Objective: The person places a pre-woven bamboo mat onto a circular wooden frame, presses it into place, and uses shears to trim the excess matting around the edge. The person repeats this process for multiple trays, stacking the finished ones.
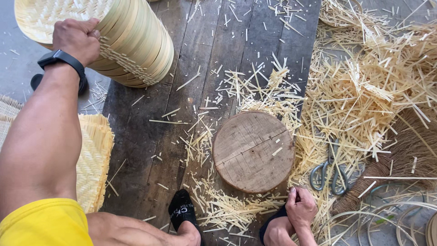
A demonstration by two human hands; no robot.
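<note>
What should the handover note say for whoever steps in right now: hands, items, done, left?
Left hand: gripping the rim of the stack of woven bamboo trays at the far left of the wooden board.
Right hand: closed in a fist near the knee, holding nothing visible.
Round wooden block: bare, centre of the board.
Scissors: lying in the bamboo offcuts, right of the block.
Flat woven mats: stacked at the left.
Done: many trays stacked.
Left: no tray on the block now.

Woven bamboo baskets (132, 41), rough wooden planks (154, 136)
</note>
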